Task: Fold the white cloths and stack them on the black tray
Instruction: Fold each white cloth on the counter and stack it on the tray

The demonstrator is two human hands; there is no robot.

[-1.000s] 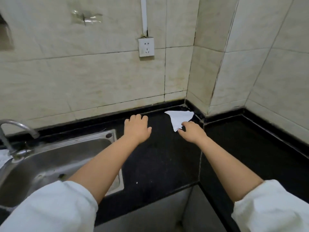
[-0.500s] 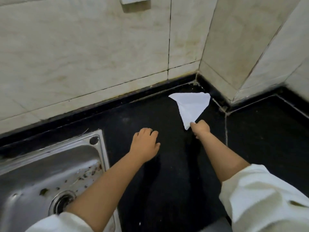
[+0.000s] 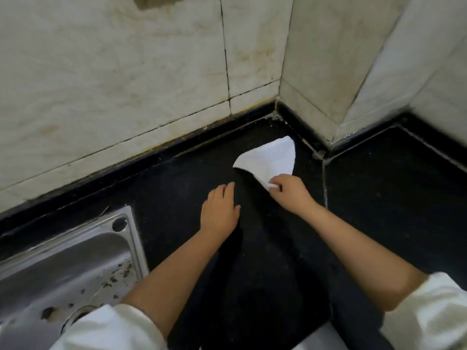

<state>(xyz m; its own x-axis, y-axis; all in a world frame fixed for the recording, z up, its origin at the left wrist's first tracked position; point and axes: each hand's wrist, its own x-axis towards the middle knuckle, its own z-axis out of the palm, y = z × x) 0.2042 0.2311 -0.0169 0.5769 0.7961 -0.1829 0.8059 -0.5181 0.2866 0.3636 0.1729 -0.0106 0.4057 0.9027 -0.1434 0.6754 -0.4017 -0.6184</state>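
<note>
White cloth [image 3: 271, 161]: near corner now drawn off black worktop [image 3: 379, 198], pinched by right hand [image 3: 290, 194], likely starting fold. Left hand [image 3: 219, 210]: closer, flat, empty, ready to steady. Tray unseen.

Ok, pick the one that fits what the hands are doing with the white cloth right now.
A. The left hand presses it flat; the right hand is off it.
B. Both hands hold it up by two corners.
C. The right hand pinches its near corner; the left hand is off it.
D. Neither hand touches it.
C: the right hand pinches the near tip of the white cloth, while the left hand lies open on the black counter, apart from the cloth.
</note>
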